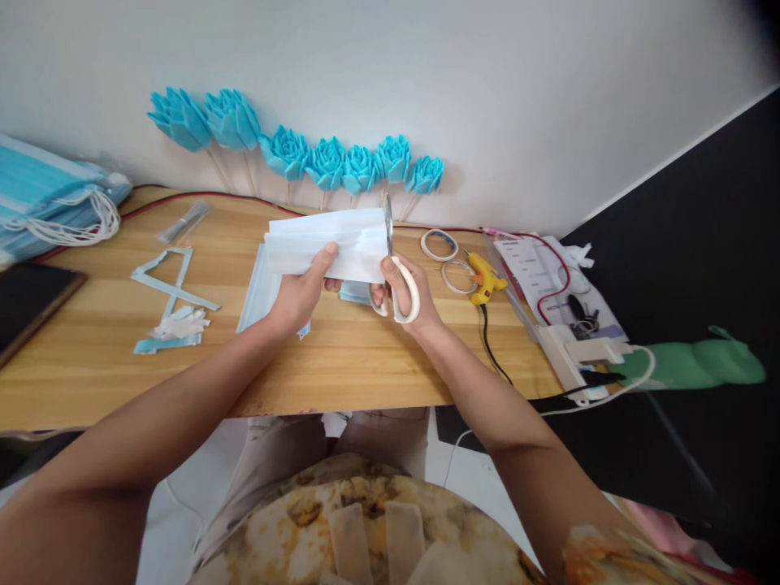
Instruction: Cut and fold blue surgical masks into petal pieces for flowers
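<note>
My left hand (303, 292) is closed on a pleated white face mask (329, 244), thumb on top, holding it above the wooden table (91, 349). My right hand (405, 296) grips white-handled scissors (396, 276) with the blades pointing up along the mask's right edge. More mask material in pale blue (259, 292) lies flat on the table under the held mask.
Blue mask-flower roses on sticks (341, 162) lean against the wall. Cut mask strips (171, 301) lie at left, a stack of masks (49, 199) far left, and a dark tablet (30, 301). Tape rolls (439, 244), a yellow glue gun (484, 280) and a power strip (578, 357) sit at right.
</note>
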A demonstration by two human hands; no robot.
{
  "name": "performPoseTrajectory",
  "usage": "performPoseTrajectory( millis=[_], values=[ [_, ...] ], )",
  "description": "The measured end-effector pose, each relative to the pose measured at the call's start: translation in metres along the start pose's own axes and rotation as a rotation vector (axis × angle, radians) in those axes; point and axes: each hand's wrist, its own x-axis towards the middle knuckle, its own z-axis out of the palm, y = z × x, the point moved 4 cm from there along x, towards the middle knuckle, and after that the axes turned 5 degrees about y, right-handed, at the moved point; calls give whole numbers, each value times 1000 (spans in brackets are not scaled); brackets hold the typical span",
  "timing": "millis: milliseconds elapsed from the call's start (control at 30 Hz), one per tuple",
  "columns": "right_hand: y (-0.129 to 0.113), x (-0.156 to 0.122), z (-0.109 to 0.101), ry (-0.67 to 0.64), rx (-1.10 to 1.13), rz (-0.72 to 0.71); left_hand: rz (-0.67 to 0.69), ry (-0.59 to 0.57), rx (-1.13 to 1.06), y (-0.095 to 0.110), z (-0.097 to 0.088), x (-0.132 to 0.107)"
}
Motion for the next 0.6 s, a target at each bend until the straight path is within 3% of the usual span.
performPoseTrajectory(
  millis=[467,600],
  values=[
    [0,-1,-1,25,-4,-11,-12,-23,17,5,2,-1],
    [1,-1,1,5,-41,-24,-5,-120,40,0,2,-1]
  ],
)
